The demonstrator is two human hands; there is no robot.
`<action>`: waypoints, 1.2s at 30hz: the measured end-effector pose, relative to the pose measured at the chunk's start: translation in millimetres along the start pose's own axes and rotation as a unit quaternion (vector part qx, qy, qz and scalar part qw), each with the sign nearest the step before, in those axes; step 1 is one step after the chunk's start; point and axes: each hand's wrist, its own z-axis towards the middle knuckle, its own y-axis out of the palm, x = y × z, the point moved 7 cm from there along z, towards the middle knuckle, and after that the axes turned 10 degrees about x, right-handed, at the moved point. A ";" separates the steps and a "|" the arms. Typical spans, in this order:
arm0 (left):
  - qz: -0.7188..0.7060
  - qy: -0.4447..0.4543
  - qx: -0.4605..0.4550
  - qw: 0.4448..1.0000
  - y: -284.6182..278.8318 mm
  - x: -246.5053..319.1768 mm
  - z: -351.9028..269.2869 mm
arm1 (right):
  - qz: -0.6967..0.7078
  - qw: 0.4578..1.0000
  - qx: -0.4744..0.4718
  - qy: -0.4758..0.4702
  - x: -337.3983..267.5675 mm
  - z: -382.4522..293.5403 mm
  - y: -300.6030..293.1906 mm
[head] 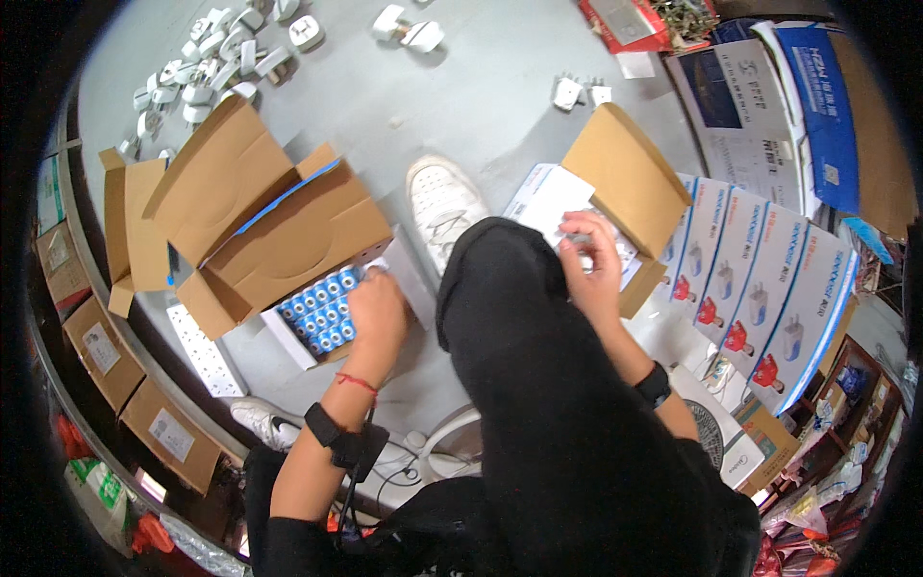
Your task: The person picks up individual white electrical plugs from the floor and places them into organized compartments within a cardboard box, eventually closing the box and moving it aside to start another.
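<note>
My left hand (pixel 376 306) reaches into an open cardboard box (pixel 288 353) packed with rows of small blue-and-white cylindrical items (pixel 317 306); its fingertips are at the box's right end, and what they touch is hidden. My right hand (pixel 593 260) is over another open cardboard box (pixel 627 173) on the right, with its fingers curled around something small and greyish that I cannot make out. The white front of that box lies beside my fingers. My knee in black trousers rises between the two hands.
White plugs (pixel 209 65) lie heaped at the upper left, with a few more plugs (pixel 570 92) farther right. Printed boxes (pixel 757 288) stand in a row at the right. A white perforated strip (pixel 205 350) and a white shoe (pixel 443 205) are on the floor.
</note>
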 end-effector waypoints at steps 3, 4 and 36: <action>-0.051 -0.008 0.039 0.998 1.9 -3.3 0.9 | 0.005 1.000 -0.001 -0.003 -1.4 -0.2 2.8; -0.064 -0.017 0.020 0.998 4.3 -3.3 0.5 | 0.005 1.000 -0.003 -0.003 -1.5 -0.7 2.9; -0.477 0.070 0.224 0.847 -173.4 -41.9 -26.1 | 0.178 0.956 -0.037 0.230 5.0 29.5 -14.5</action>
